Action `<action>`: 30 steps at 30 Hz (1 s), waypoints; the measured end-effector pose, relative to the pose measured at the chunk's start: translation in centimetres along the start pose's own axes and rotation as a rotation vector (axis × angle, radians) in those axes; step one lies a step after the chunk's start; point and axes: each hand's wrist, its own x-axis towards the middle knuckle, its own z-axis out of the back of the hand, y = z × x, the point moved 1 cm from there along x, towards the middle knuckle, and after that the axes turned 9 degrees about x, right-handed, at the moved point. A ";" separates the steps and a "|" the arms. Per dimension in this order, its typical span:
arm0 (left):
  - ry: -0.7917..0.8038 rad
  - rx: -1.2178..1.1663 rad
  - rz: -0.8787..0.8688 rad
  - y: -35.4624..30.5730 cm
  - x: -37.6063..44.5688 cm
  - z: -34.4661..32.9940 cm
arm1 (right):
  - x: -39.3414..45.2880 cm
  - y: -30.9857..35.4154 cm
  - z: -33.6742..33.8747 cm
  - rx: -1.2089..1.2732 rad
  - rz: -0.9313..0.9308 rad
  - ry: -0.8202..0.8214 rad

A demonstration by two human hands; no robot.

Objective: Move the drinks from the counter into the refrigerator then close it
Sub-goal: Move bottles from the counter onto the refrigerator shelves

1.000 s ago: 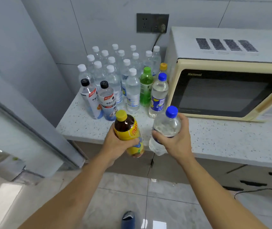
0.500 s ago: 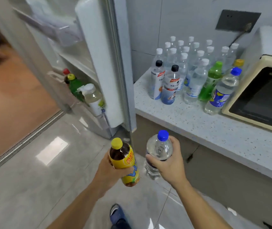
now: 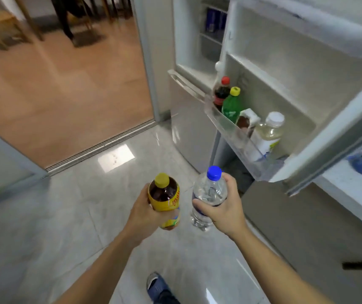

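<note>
Head view, the only one:

Turned away from the white speckled counter [image 3: 351, 189] since a second ago; only its left edge left in frame at far right, with the cluster of waiting bottles gone from sight. In its place, the open white refrigerator door [image 3: 320, 119] swung toward the camera, its clear plastic door shelf [image 3: 226, 126] facing the hands.

Left hand [image 3: 144, 212] curled around a dark tea bottle with yellow label and yellow cap [image 3: 164, 198], fingers wrapped tight on the label. Right hand [image 3: 224, 207] gripping a clear water bottle with blue cap [image 3: 209, 194] about its middle, thumb across the front. Same grips as half a second ago, both bottles upright, side by side and apart, low over the pale tiled floor [image 3: 87, 216], below and left of the door shelf's near corner.

Already standing in the shelf: a dark cola bottle with red cap [image 3: 220, 93] at the far end, a green bottle with yellow cap [image 3: 231, 104] just beside it, a brown-and-white carton [image 3: 247, 119], then a pale bottle with white cap [image 3: 267, 132] toward the near end. Little free room visible there; blue cans [image 3: 215, 18] on an inner shelf higher up.

Judged from this: carrying leg nearly over, placing not yet begun, refrigerator open, many drinks probably remaining on the counter.
</note>
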 end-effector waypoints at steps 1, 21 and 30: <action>-0.036 0.006 0.011 0.4 0.9 2.1 | 1.1 0.1 -2.0 -0.006 0.007 0.005; -0.042 0.047 -0.035 -1.2 28.3 16.9 | 25.3 -1.9 -20.1 0.022 -0.043 -0.032; 0.134 0.071 -0.105 -7.7 46.3 15.6 | 40.8 -0.6 -18.7 0.019 -0.050 -0.283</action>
